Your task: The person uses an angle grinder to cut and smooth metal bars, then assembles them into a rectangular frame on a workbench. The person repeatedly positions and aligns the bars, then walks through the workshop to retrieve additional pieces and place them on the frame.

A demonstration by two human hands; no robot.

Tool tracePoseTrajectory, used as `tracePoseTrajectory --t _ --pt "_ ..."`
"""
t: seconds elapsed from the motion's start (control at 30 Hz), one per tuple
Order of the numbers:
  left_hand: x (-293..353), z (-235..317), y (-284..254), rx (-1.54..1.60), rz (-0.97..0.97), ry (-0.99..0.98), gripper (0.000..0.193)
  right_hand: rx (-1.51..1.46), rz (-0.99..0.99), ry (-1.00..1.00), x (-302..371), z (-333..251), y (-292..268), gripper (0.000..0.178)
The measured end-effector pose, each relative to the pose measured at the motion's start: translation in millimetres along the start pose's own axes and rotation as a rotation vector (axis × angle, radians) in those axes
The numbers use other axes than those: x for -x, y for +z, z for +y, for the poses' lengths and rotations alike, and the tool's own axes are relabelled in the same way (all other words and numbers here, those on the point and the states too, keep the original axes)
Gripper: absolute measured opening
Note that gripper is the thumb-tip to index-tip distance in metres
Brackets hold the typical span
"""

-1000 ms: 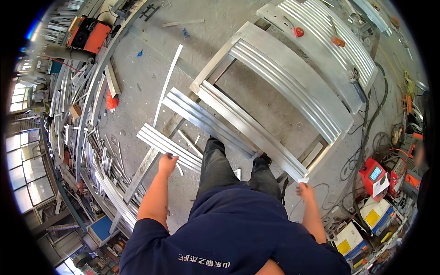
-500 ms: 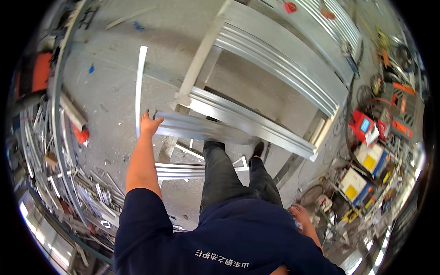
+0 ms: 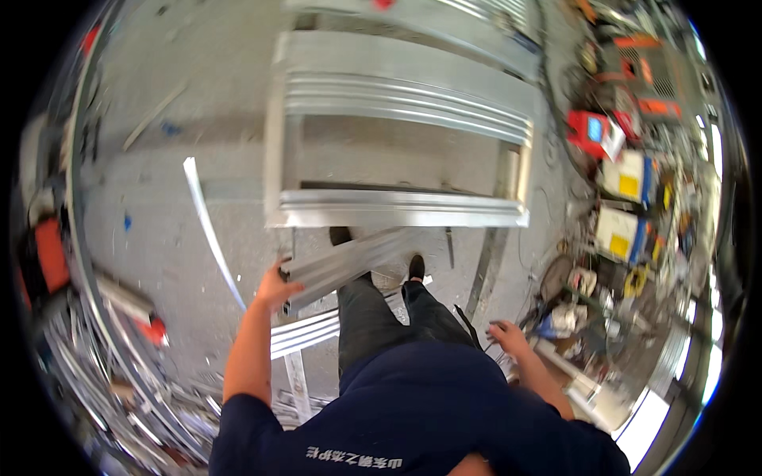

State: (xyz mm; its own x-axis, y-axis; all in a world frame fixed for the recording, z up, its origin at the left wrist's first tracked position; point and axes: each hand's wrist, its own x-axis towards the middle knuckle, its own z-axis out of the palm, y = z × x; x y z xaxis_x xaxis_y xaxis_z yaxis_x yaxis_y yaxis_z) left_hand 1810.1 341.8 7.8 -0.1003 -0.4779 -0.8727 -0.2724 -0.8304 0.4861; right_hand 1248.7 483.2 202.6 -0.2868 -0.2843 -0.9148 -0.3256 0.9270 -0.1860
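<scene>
While the large metal frame (image 3: 274,159) is left lying flat ahead of the legs (image 3: 373,317), a ribbed metal strip (image 3: 345,262) is held slantwise on the frame's near side. Its right end is brought close to the frame's near edge, though whether the two touch cannot be told; its left end is set farther from the frame, toward the body. The strip is blurred, and part of the left leg is covered by it. That left end is gripped by the left hand (image 3: 278,288), with the thumb laid over the metal and the fingers put to its far edge; the undersides of the fingers are hidden. The right hand (image 3: 509,337) is held out on the near side of the frame, below its right corner, with the fingers loosely parted beside the right thigh.

Nearer the body than the frame, white ribbed strips (image 3: 305,333) are seen under the left forearm's side of the strip. To the left of the frame, a thin white strip (image 3: 208,218) is laid on the floor. To the right of the frame, a red box with a small screen (image 3: 587,131) is placed beyond a dark cable.
</scene>
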Motion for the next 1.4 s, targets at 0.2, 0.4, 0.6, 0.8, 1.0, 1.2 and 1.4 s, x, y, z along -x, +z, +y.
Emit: tracePoseTrajectory --t 0.2,0.4,0.6,0.8,1.0,1.2,1.4 --pt "56.6 84.5 86.5 -0.424 -0.167 0.174 0.072 -0.071 0.015 -0.033 -25.7 39.2 24.2 0.045" --pt "100.6 203.7 103.8 -0.6 -0.206 0.323 0.047 -0.192 0.091 -0.036 -26.2 81.9 45.0 0.045" --pt "152.5 320.9 13.4 -0.29 -0.332 0.321 0.055 -0.496 0.155 0.051 -31.5 99.8 66.4 0.042" --pt "203.8 377.8 -30.1 -0.066 -0.323 0.41 0.072 -1.233 -0.056 0.219 -38.0 127.9 76.2 0.092" --pt "187.3 324.2 -27.3 0.124 -0.346 0.368 0.08 -2.033 0.103 -0.359 -36.2 62.9 -1.5 0.096" --pt "167.2 289.6 -23.3 0.282 -0.37 0.434 0.073 -2.029 0.146 -0.291 -112.2 18.1 -102.9 0.066" --pt "175.2 352.0 73.9 0.766 -0.514 1.04 0.12 -2.174 -0.037 -0.313 -154.0 -109.6 -152.5 0.05"
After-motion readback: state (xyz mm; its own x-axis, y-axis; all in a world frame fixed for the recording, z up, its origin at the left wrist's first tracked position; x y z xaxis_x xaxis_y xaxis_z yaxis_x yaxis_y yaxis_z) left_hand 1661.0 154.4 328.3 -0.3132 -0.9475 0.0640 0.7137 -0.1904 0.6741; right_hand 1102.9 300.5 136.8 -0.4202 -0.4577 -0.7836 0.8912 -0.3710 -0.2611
